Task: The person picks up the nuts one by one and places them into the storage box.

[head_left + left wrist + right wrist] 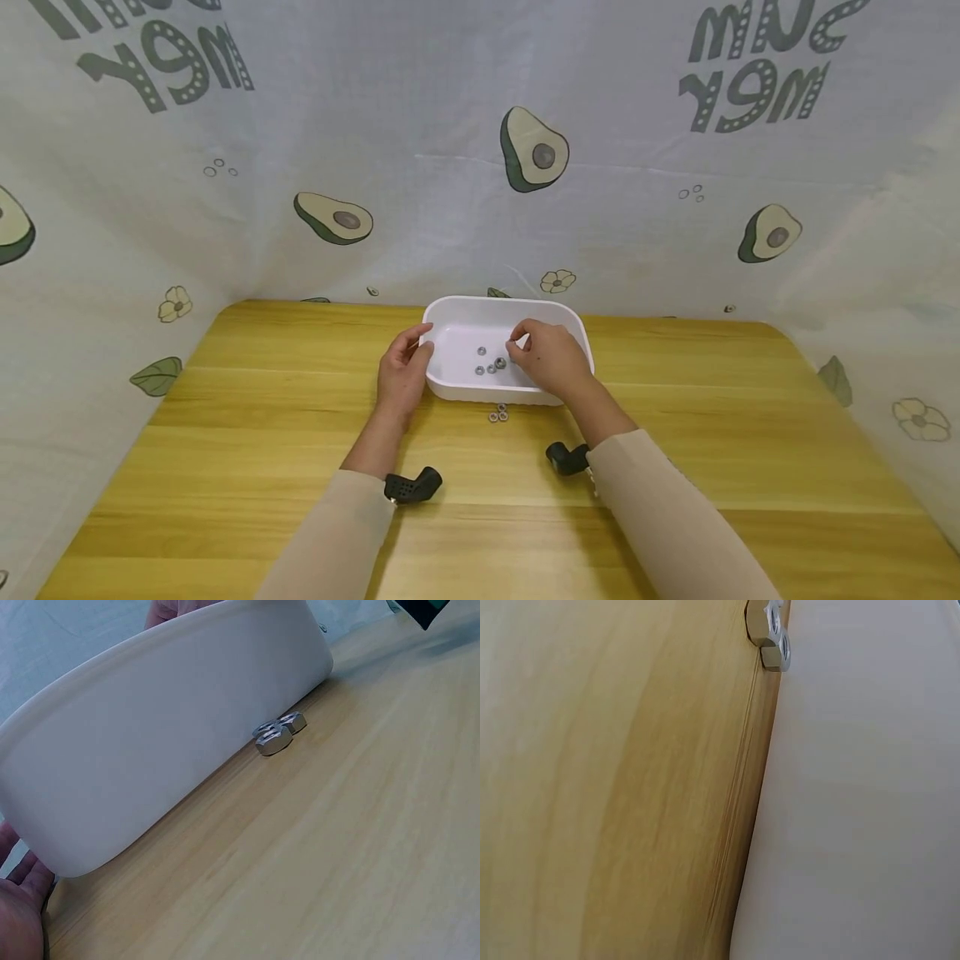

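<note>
A white plastic tray point(491, 393) stands near the back of the table, with several small metal hex nuts point(500, 363) on its floor. My left hand point(401, 379) holds the tray's left end, thumb and bent fingers at the rim. Over the tray's right half, my right hand point(553, 358) has its thumb and index fingertips together in a pinch. What sits between those tips is small and mostly hidden, seemingly a nut. Just outside the front wall, three more nuts point(274, 740) form a tight cluster on the wood. The right wrist view also catches part of the cluster point(765, 622).
The wooden table point(247, 433) runs back to a pale printed cloth point(442, 217) hanging behind it. Black wrist devices point(412, 485) sit at both cuffs, above the table surface.
</note>
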Motion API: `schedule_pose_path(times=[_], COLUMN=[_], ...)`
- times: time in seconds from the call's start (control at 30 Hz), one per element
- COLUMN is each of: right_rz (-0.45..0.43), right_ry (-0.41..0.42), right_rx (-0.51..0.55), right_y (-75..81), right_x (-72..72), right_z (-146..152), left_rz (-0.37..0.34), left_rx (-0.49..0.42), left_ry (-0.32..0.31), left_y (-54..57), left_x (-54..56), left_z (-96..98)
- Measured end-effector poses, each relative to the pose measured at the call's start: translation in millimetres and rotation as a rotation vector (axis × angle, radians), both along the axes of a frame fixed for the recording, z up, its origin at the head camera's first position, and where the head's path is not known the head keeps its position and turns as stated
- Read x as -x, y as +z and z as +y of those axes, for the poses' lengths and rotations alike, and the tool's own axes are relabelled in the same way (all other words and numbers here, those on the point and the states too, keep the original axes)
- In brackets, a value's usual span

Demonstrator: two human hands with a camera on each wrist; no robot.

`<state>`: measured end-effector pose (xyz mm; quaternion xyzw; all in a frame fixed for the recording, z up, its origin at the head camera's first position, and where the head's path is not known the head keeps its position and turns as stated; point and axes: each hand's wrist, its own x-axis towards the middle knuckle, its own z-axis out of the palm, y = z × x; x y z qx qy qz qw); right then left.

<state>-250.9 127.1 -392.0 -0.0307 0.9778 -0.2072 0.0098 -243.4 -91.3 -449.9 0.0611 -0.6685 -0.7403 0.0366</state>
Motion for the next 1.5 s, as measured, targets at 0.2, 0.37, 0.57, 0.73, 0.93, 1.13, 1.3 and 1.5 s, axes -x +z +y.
schedule_pose_path(times=[0.2,0.37,0.57,0.73,0.93,1.13,1.3,1.5], right_rz=[-0.021,-0.041,-0.037,-0.044,-0.058,-0.046,-0.03,-0.006], right_ry=[0.005,0.006,0.008,-0.001,-0.01,-0.002,0.023,-0.015], right_rx=[-0.019,-0.032,-0.037,-0.041,-0.04,-0.018,0.023,0.048], right_y=[-3.0,-5.4,-6.5,-5.8,-5.4,-7.2,-10.5,-9.8], right_x=[0.4,-0.1,-0.7,-2.0,-4.0,-11.6,-24.1,-29.3], right_z=[-2,-3,-3,-4,-5,-6,-7,-5], left_rz=[-0.004,-0.002,-0.003,-0.002,0.009,0.031,0.072,0.087], left_rx=[0.009,0.009,0.014,0.019,0.017,0.003,-0.014,0.051], left_ry=[-0.003,0.0,0.001,0.006,0.011,0.015,0.005,-0.011], left_y=[-1.2,-3.0,-4.2,-4.2,-3.3,-2.1,-1.5,-1.0], left_x=[-0.6,-1.0,-1.2,-1.8,-3.3,-4.3,-3.2,-2.9], left_z=[-1.1,-1.5,-2.1,-2.1,-1.8,-1.4,0.7,3.1])
